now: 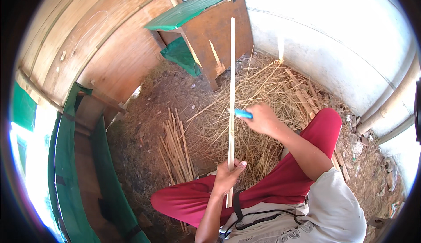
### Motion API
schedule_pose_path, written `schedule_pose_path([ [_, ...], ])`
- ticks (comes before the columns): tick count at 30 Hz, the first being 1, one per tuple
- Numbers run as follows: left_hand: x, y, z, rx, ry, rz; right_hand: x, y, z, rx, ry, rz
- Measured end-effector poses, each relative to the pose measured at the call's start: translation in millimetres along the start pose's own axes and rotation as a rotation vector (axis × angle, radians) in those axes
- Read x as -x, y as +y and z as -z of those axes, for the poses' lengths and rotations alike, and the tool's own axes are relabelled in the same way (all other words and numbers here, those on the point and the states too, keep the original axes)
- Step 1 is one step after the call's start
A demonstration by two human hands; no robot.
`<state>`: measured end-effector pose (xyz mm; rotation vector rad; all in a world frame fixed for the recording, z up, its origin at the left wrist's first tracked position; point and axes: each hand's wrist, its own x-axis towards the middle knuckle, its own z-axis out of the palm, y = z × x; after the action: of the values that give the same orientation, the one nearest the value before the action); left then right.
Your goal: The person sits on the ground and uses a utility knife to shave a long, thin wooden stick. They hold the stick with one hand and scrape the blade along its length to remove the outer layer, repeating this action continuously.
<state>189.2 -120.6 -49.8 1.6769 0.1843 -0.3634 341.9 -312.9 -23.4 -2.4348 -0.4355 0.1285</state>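
A long pale bamboo strip stands nearly upright in front of me, reaching from my lap up past the wooden box. My left hand grips it near its lower end, above my red-trousered legs. My right hand holds a blue-handled knife pressed against the strip about midway up; the blade itself is hard to make out. A bundle of cut bamboo sticks lies on the ground to the left of the strip.
Thin bamboo shavings cover the dirt floor ahead. A brown wooden box with a green top stands at the back. Plank wall on the left, white wall on the right. Green tarp hangs at my left.
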Motion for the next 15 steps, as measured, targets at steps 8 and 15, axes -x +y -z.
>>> schedule_pose_path([
  [8, -9.2, 6.5, -1.1, -0.109, 0.074, 0.027, 12.3, -15.6, -25.4, 0.238, -0.009, -0.028],
  [15, 2.1, 21.3, 8.6, -0.128, -0.024, 0.15, 9.8, -20.3, -29.5, 0.215, 0.002, -0.054],
])
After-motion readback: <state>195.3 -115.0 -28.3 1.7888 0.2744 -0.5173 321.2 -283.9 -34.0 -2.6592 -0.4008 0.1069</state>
